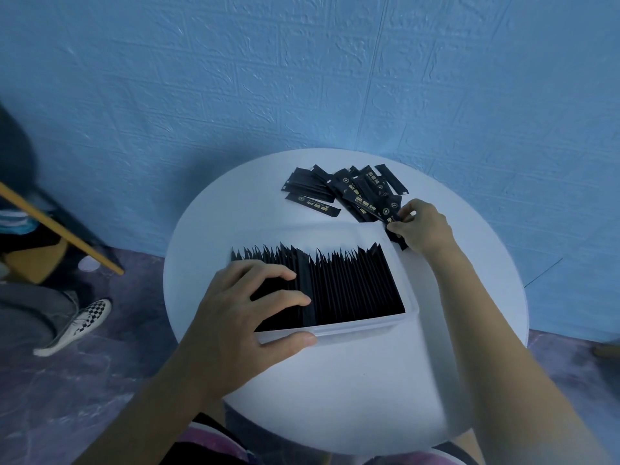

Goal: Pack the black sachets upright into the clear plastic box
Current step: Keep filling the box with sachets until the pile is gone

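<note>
Fingers point(288, 298) of the left hand point(241, 307) reach over the white desk point(335, 397) and lie spread out flat on the upright black sachets point(352, 283) in the clear plastic box point(362, 330). Right hand point(424, 226) fingers pinch one loose sachet point(391, 209) beside the pile point(335, 189) behind the box.

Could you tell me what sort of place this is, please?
Likely an informal indoor room, not a factory: a round white table by a blue textured wall, and another person's checkered shoe on the floor.
</note>
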A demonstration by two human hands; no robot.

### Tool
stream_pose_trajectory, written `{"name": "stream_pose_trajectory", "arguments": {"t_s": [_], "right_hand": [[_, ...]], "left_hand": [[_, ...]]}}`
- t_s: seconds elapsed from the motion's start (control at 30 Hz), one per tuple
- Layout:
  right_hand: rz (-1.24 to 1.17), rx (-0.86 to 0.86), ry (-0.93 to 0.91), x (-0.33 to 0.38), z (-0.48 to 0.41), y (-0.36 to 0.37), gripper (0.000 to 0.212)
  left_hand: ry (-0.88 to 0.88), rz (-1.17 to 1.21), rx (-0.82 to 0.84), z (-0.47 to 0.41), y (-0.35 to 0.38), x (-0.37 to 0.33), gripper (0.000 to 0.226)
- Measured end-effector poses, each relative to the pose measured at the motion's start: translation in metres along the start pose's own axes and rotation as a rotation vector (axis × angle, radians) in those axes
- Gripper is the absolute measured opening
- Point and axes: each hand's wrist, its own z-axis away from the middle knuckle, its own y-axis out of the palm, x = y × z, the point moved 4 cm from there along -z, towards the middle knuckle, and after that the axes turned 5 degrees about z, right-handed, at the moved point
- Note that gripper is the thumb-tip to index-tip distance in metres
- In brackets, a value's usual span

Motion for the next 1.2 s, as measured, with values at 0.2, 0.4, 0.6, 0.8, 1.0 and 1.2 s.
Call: {"name": "stream_pose_trajectory", "arguments": {"t_s": [0.2,0.4,0.6,0.8,1.0,1.2], "right_hand": [[0.005,0.043,-0.035,0.001,0.004,0.004,0.044],[0.073,0.098,0.036,0.003,0.003,0.004,0.028],[0.049,0.225,0.092,0.007,0.002,0.004,0.025],[0.059,0.277,0.093,0.010,0.000,0.004,0.031],[0.109,0.150,0.052,0.019,0.000,0.008,0.048],[0.010,0.199,0.038,0.018,-0.001,0.009,0.041]], "left_hand": [[0.002,-0.002,-0.001,0.001,0.001,0.000,0.037],[-0.006,-0.003,0.000,0.001,0.000,0.000,0.037],[-0.010,0.005,-0.002,0.001,0.000,0.000,0.037],[-0.004,-0.002,-0.004,0.001,0.001,0.000,0.037],[0.002,0.002,-0.011,0.001,0.001,0.001,0.036],[0.003,0.000,-0.008,0.000,0.001,0.000,0.037]]}}
